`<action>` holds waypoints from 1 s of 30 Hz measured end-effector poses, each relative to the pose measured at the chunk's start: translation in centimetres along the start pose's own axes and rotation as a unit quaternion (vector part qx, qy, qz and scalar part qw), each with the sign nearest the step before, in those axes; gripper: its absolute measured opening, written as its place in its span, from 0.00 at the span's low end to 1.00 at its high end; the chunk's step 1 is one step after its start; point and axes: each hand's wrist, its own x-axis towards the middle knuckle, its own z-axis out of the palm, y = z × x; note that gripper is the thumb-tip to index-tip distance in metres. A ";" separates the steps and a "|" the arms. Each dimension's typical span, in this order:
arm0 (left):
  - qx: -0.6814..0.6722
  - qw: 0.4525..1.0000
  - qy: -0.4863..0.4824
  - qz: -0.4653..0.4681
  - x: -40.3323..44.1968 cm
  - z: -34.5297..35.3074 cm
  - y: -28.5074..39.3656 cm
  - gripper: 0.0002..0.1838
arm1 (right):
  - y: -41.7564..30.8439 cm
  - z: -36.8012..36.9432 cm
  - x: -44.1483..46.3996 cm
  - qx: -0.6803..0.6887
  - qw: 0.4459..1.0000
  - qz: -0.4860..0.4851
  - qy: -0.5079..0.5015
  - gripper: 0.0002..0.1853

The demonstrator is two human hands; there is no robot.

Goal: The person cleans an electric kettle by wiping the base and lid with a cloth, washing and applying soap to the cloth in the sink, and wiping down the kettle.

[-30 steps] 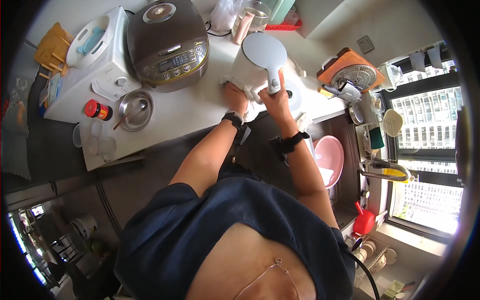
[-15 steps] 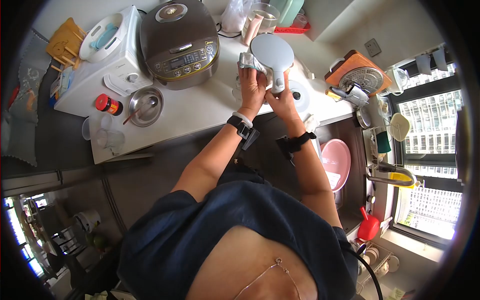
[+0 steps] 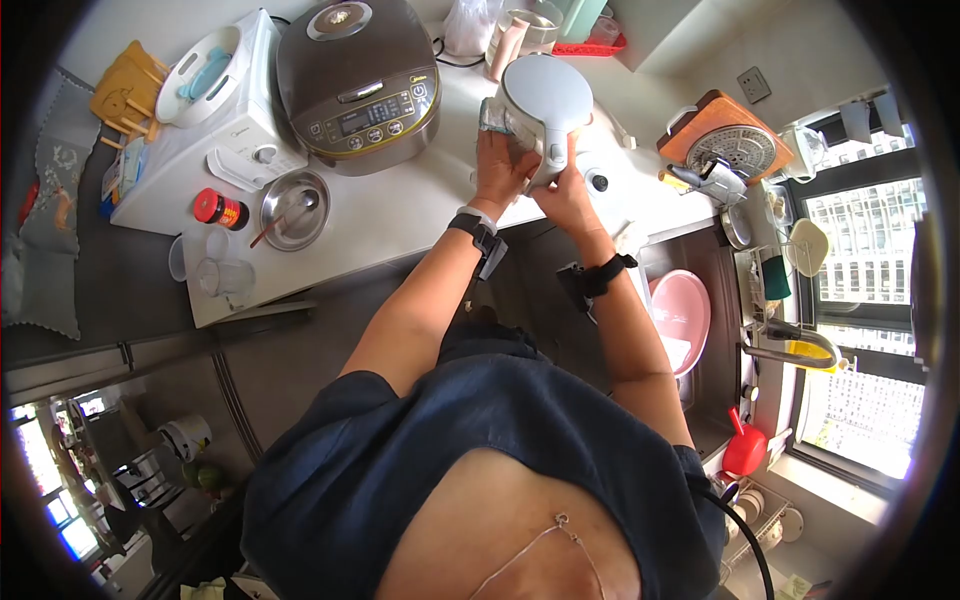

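A kettle-like appliance with a round pale grey lid (image 3: 548,90) is held up over the white counter (image 3: 400,215). My right hand (image 3: 568,200) is closed round its handle, on the side facing me. Pressed to the left side of the body is a crumpled light cloth (image 3: 493,115), with my left hand (image 3: 500,170) closed on it. Part of my left fingers is hidden by the cloth and the appliance. A round white base with a black centre (image 3: 599,183) lies on the counter just right of my right hand.
Left of my hands stand a dark rice cooker (image 3: 360,90), a steel bowl (image 3: 294,210) with a spoon, a red-lidded jar (image 3: 220,209) and clear cups (image 3: 225,277). A glass jug (image 3: 530,30) is behind. At the right are a pink basin (image 3: 680,315) and a wooden board (image 3: 705,120).
My left hand has come up from the counter with the cloth to the appliance's side. The appliance has tilted slightly, and the whole view has shifted a little.
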 end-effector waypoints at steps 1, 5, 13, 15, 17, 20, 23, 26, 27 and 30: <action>-0.012 0.999 -0.020 -0.032 -0.3 0.1 -0.5 0.40 | -0.1 0.0 0.1 0.009 1.000 -0.004 -0.009 0.47; 0.001 0.998 -0.019 -0.058 -1.5 0.5 -1.3 0.36 | -0.3 0.3 0.0 -0.026 0.999 0.007 0.018 0.45; -0.127 0.974 -0.092 -0.163 -0.7 -0.6 -3.1 0.34 | 0.3 1.3 0.6 -0.008 1.000 0.003 0.015 0.47; -0.180 0.965 -0.051 -0.181 -1.2 -1.0 -2.7 0.30 | 0.4 1.6 0.8 -0.002 1.000 -0.004 0.021 0.47; -0.280 0.902 -0.045 -0.324 -1.8 -1.4 -2.2 0.20 | 0.2 1.6 0.7 -0.013 0.999 -0.020 0.026 0.47; 0.054 0.959 -0.068 -0.271 -5.3 0.2 -6.6 0.14 | 0.0 2.7 0.7 -0.030 0.999 0.005 0.035 0.50; 0.075 0.965 -0.023 -0.249 -6.6 1.1 -6.3 0.12 | -0.8 3.2 0.4 -0.014 0.999 0.020 0.026 0.49; 0.100 0.965 -0.016 -0.241 -6.6 1.2 -6.0 0.10 | -0.4 3.7 0.6 0.027 0.999 0.010 0.020 0.49; 0.059 0.958 -0.038 -0.278 -6.3 0.7 -5.0 0.09 | -0.4 3.4 0.5 0.021 1.000 0.021 -0.009 0.49; -0.017 0.937 -0.096 -0.335 -4.7 -2.0 -1.1 0.09 | 0.6 3.1 0.4 0.051 0.998 0.016 -0.016 0.47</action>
